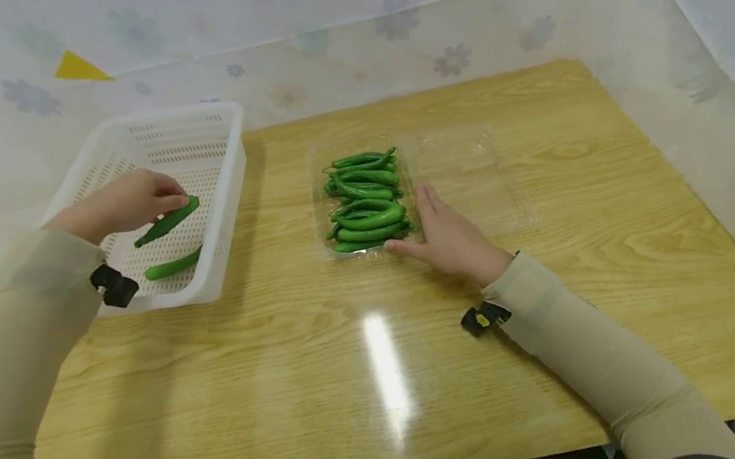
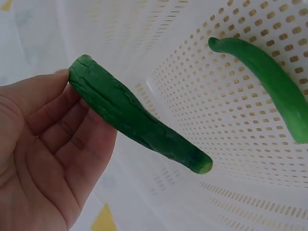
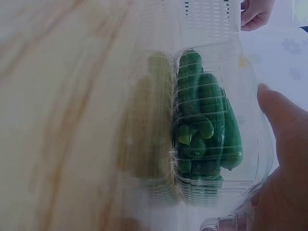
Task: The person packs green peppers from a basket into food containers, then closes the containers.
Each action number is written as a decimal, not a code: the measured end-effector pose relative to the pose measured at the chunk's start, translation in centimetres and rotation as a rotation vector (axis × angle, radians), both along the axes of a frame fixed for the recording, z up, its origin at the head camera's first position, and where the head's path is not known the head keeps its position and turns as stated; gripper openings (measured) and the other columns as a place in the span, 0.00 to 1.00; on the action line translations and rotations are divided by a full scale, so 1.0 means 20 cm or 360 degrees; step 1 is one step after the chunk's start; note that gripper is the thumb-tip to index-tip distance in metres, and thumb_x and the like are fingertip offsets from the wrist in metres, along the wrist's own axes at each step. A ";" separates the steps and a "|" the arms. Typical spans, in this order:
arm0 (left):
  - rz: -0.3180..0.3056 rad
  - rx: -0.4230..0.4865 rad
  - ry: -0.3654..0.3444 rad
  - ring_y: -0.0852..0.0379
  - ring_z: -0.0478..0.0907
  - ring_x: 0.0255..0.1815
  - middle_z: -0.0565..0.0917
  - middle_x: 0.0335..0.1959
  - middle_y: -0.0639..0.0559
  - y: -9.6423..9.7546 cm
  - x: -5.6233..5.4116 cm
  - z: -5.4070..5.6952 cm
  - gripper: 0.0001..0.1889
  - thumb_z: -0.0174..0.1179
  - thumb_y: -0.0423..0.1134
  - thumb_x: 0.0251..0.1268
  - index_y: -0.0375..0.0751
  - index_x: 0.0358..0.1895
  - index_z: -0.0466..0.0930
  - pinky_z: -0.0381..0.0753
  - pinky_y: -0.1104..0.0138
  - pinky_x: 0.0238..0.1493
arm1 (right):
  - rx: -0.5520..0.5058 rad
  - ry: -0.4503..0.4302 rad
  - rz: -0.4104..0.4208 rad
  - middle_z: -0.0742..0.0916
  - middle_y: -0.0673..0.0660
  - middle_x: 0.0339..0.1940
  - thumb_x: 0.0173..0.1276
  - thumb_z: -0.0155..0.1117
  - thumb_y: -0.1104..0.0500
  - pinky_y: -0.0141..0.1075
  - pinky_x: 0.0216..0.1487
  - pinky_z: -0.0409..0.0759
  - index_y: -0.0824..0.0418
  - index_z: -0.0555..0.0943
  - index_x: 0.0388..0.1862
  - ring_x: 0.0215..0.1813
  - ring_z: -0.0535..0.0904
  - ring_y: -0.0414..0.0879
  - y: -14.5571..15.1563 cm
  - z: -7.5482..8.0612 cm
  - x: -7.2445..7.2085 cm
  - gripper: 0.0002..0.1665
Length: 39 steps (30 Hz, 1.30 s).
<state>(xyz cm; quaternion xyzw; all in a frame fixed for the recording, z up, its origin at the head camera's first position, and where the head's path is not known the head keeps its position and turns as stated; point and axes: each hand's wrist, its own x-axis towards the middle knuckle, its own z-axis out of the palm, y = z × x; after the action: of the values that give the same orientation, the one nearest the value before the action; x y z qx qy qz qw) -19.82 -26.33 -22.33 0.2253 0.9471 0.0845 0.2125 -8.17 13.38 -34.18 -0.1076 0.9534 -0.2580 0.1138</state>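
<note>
My left hand point(image 1: 131, 202) is over the white basket and pinches a dark green, wrinkled chili pepper point(image 1: 167, 221) by one end, between thumb and fingers. In the left wrist view the pepper's free end slants down over the basket's perforated wall. A second, brighter green pepper point(image 1: 174, 266) lies in the white plastic basket point(image 1: 234, 174). Several green peppers point(image 1: 366, 198) fill a clear plastic box point(image 1: 323, 212) at mid-table. My right hand point(image 1: 450, 240) rests at that box's near right corner, fingers straight along its right side and thumb at the front edge.
The box's clear lid point(image 1: 473, 175) lies folded back flat to the right, beside the right hand. A wooden table point(image 1: 272, 353) carries everything. Behind it hangs a pale flowered sheet point(image 1: 329, 54) with yellow triangles on it.
</note>
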 end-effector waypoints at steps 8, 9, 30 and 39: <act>0.0069 0.0021 0.0178 0.47 0.77 0.32 0.81 0.36 0.37 0.03 0.05 -0.01 0.18 0.48 0.40 0.72 0.25 0.48 0.77 0.75 0.52 0.35 | 0.0005 -0.0001 0.0007 0.42 0.68 0.74 0.59 0.47 0.25 0.48 0.70 0.46 0.69 0.34 0.73 0.74 0.39 0.57 0.02 -0.01 0.00 0.66; 0.0080 0.0030 0.0188 0.46 0.77 0.33 0.81 0.37 0.35 0.03 0.06 0.00 0.18 0.47 0.40 0.72 0.25 0.48 0.77 0.75 0.51 0.36 | 0.0009 -0.0002 0.0004 0.42 0.68 0.74 0.59 0.48 0.25 0.48 0.70 0.46 0.69 0.33 0.73 0.74 0.39 0.57 0.02 -0.01 0.00 0.66; 0.0199 -0.0021 0.0336 0.39 0.76 0.42 0.78 0.46 0.30 0.15 0.10 0.09 0.20 0.46 0.42 0.73 0.26 0.52 0.74 0.72 0.47 0.45 | -0.0016 -0.0021 0.0001 0.41 0.68 0.73 0.59 0.47 0.25 0.48 0.70 0.44 0.67 0.31 0.73 0.74 0.38 0.58 0.04 -0.03 -0.06 0.66; 0.0157 0.0025 0.0470 0.39 0.76 0.43 0.78 0.45 0.31 0.20 0.10 0.11 0.18 0.47 0.40 0.72 0.26 0.50 0.76 0.72 0.47 0.46 | 0.0014 -0.0035 -0.0010 0.41 0.68 0.74 0.59 0.46 0.25 0.48 0.70 0.45 0.67 0.31 0.73 0.74 0.39 0.58 0.06 -0.03 -0.08 0.65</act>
<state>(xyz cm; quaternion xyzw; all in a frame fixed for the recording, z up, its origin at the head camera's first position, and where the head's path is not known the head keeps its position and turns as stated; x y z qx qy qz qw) -17.89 -22.31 -20.15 0.1901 0.9773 0.0681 0.0647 -9.69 14.60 -34.80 -0.1013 0.9535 -0.2553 0.1239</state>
